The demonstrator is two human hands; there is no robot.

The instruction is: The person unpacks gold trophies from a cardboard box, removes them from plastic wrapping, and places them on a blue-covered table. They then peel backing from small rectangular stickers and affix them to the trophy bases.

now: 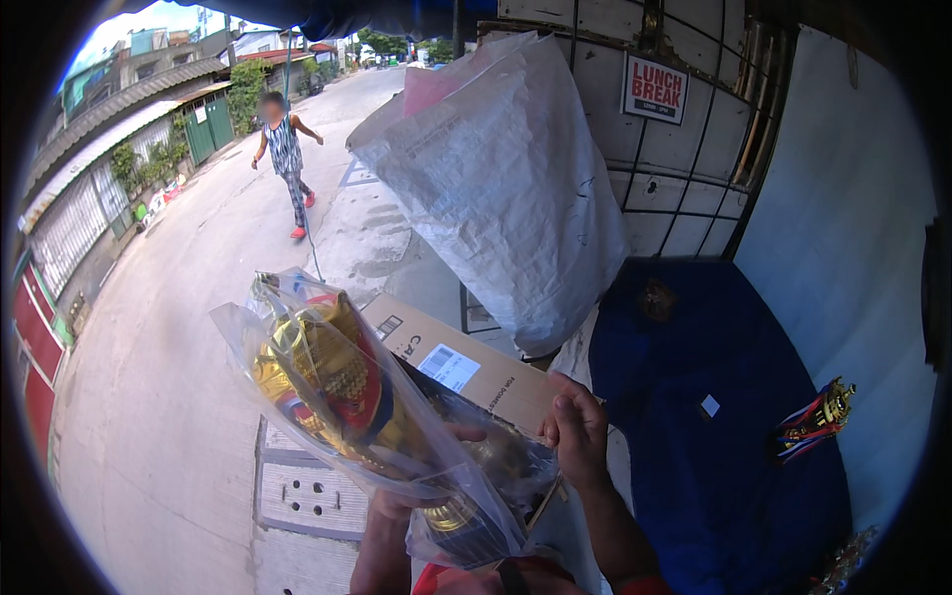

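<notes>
Evidently, the left hand is wrapped around the lower part of a large, shiny gold trophy with red and blue trim, which lies aslant in front of the person inside a clear plastic bag. The right hand is raised just beside the right end of a brown cardboard box with a white label, its fingers curled in toward the thumb (whether they pinch any of the film, I cannot tell). The box sits behind the trophy, partly covered by it. Beyond the box leans a big, crumpled white woven sack. To the right, a small gold trophy with red, white and blue ribbons is on a dark blue cloth, well apart from both hands. On the concrete street, a person in patterned clothes and red shoes is in mid-stride.
</notes>
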